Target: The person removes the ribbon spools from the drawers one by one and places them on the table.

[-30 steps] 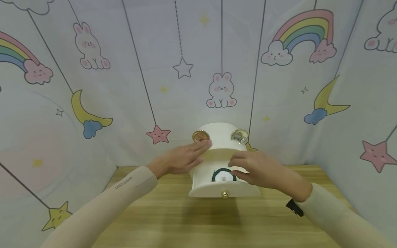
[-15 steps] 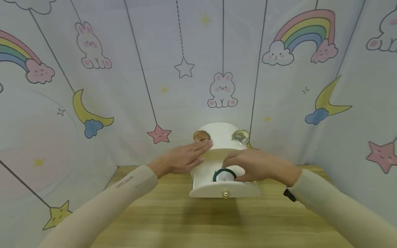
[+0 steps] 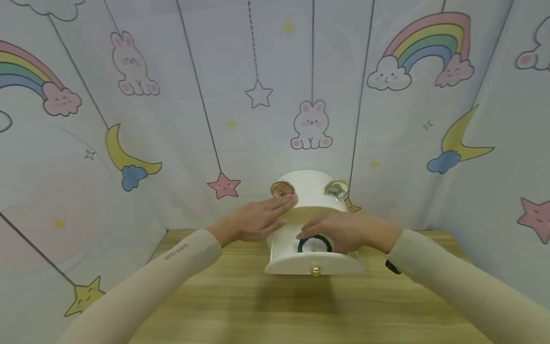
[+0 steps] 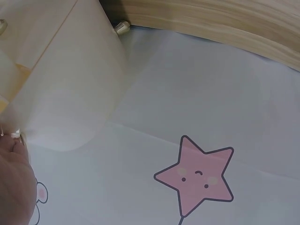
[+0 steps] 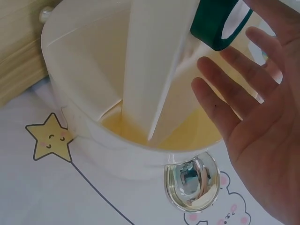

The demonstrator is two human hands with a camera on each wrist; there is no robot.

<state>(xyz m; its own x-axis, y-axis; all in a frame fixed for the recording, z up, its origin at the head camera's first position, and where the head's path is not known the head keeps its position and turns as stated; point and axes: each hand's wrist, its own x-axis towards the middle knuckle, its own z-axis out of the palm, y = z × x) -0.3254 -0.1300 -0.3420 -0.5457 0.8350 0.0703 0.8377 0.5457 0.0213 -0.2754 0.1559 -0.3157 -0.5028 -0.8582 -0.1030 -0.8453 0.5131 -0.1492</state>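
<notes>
A white rounded box (image 3: 308,188) has two gold ear-shaped pieces, the left ear (image 3: 282,188) and the right ear (image 3: 336,188). Its drawer (image 3: 343,263), with a gold knob (image 3: 316,270), stands pulled out toward me. A green tape roll (image 5: 211,28) sits upright in the drawer, behind its front. My left hand (image 3: 253,220) lies with straight fingers on the box's left side, fingertips by the left ear. My right hand (image 3: 348,231) reaches over the drawer. Its fingers (image 5: 225,93) are relaxed, with the thumb and fingertips at the roll's edge; the head view hides the thumb.
The box stands on a wooden table (image 3: 215,306) near the back. Behind and at both sides hangs a white cloth (image 3: 266,52) printed with rabbits, stars, moons and rainbows.
My right hand has moved left and down onto the tape roll, its index finger now extending past it. The left hand stays on the box. The roll and drawer have not moved.
</notes>
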